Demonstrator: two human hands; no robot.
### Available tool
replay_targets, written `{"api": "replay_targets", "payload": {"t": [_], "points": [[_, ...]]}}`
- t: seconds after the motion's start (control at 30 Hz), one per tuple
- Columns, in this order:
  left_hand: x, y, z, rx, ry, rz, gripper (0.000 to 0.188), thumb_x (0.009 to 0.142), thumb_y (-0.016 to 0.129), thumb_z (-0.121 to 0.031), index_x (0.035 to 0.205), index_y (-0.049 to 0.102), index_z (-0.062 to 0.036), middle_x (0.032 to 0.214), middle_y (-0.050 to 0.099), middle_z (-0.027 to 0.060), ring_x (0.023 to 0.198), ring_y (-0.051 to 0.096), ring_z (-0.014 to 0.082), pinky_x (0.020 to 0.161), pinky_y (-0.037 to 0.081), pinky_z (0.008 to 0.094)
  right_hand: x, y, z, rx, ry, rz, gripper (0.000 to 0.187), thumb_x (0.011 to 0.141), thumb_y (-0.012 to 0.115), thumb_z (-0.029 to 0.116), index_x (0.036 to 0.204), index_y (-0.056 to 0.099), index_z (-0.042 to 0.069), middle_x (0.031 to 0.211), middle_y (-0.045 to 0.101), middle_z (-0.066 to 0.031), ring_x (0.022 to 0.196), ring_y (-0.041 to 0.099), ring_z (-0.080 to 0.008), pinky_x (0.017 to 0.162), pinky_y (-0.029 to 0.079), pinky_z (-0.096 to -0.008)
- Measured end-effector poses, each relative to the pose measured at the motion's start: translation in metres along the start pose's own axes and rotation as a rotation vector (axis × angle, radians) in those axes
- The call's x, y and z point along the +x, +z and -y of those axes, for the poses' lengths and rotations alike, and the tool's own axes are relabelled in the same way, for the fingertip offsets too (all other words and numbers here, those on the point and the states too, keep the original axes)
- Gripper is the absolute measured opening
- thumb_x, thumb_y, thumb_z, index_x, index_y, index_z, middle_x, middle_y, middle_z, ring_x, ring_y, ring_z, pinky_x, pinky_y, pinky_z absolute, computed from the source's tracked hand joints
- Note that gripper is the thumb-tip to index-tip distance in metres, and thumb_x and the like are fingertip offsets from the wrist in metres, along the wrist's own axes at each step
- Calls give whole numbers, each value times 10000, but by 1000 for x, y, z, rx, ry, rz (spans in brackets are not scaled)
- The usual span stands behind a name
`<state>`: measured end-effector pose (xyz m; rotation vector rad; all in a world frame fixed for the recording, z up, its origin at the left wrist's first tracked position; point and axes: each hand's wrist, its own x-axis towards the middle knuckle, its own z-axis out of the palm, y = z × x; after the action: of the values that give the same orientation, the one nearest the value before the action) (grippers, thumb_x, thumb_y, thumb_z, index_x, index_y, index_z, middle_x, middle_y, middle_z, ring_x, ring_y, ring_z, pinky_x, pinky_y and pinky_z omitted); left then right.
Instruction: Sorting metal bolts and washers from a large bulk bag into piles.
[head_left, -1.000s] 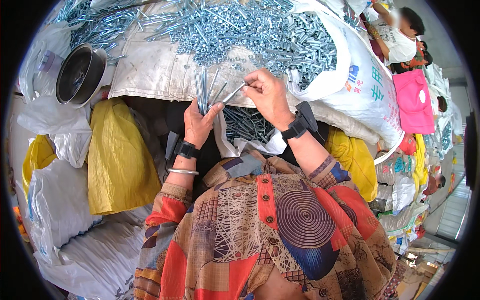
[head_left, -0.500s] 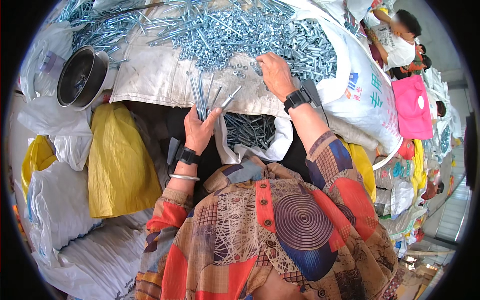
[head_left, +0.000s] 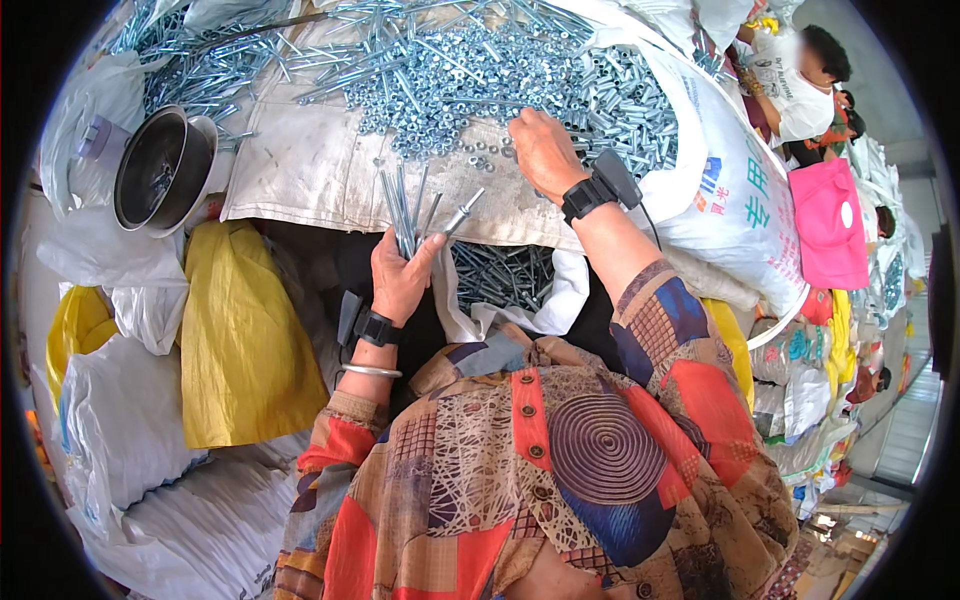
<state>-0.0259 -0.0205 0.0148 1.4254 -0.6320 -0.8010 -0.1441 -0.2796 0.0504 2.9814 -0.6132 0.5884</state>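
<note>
My left hand (head_left: 398, 278) is closed around a bunch of thin metal rods (head_left: 402, 208) that point up and away from me. Between its thumb and fingers a bolt with a sleeve on it (head_left: 463, 213) leans to the right. My right hand (head_left: 545, 152) is at the near edge of a heap of small hex nuts (head_left: 430, 112). Its fingers are bent together; whatever they may pinch is hidden. To the right of the nuts lie many short metal sleeves (head_left: 628, 110). Below and between my hands, a white bag (head_left: 570, 290) holds finished-looking bolts (head_left: 505, 272).
Loose rods (head_left: 215, 72) lie at the far left on the pale cloth (head_left: 290, 170). A dark bowl (head_left: 140, 195) with a few metal pieces stands left. Yellow sacking (head_left: 235, 350) hangs below it. A printed white sack (head_left: 740, 195) borders the right. Another person (head_left: 795, 85) sits far right.
My right hand has shifted slightly down and left along the edge of the nuts. The left hand, still holding the rods and sleeved bolt, sits a little lower in view.
</note>
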Motion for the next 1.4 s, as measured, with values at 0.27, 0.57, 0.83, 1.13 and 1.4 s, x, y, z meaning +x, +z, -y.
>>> {"api": "replay_targets", "payload": {"t": [0.27, 0.57, 0.83, 1.13, 1.4], "points": [[0, -1, 4, 1, -4, -2, 317, 875, 773, -277, 886, 591, -18, 585, 523, -29, 471, 457, 43, 418, 368, 233, -3, -10, 5, 309, 114, 31, 105, 798, 611, -2, 902, 625, 0, 891, 631, -148, 809, 636, -312, 713, 506, -389], [0, 0, -3, -11, -11, 14, 322, 877, 771, -281, 904, 599, -9, 595, 530, -27, 464, 459, 45, 411, 370, 229, -24, -47, 56, 1379, 476, 207, 182, 867, 691, 67, 1037, 665, 6, 911, 662, -11, 773, 584, -68, 716, 484, -228], [-1, 0, 2, -5, -8, 5, 316, 866, 776, -273, 906, 599, -14, 597, 536, -24, 451, 459, 44, 399, 373, 227, -32, -55, 69, 1319, 440, 162, 182, 873, 692, 74, 1027, 661, -17, 916, 663, -15, 793, 598, -64, 722, 490, -224], [-1, -3, 8, 261, 83, 22, 382, 823, 815, -281, 981, 650, 25, 690, 624, 12, 616, 529, 108, 603, 473, 279, -52, -42, 67, 1344, 601, 232, 198, 892, 710, 140, 994, 668, -24, 818, 657, -21, 717, 594, -75, 644, 485, -231], [-3, -3, -1, 134, -21, 67, 364, 849, 789, -309, 939, 644, 13, 642, 593, 17, 489, 497, 64, 458, 423, 259, -76, -27, 98, 1597, 640, -10, 225, 947, 665, 170, 1040, 669, -36, 888, 687, -56, 797, 648, -113, 739, 523, -261]]}}
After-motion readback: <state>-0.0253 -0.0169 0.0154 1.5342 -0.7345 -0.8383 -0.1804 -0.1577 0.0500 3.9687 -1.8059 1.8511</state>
